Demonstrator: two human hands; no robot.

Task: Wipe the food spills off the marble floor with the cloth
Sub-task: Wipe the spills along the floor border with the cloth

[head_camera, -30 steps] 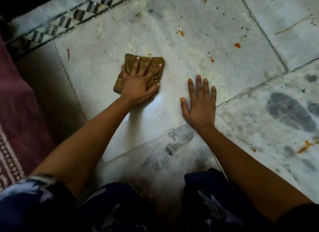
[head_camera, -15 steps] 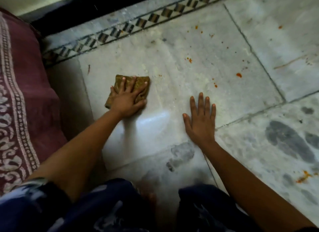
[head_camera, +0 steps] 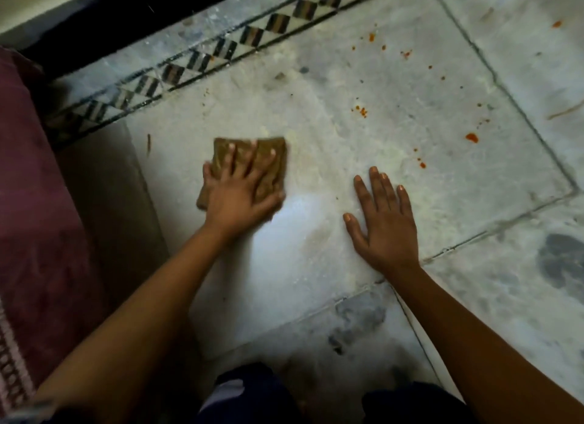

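Left hand (head_camera: 240,196) presses the folded brown cloth (head_camera: 252,161) flat on the marble floor (head_camera: 316,265), fingers spread. Right hand (head_camera: 382,221) rests flat, holding nothing. Near slab appears clean; orange food spills (head_camera: 471,137) remain far right, unwiped.

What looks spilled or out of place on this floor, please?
Orange-red food spots are scattered over the marble floor, up and to the right of the right hand, which lies flat. None have been wiped yet: the cloth under the left hand sits well to their left. A thin orange streak marks the neighbouring slab.
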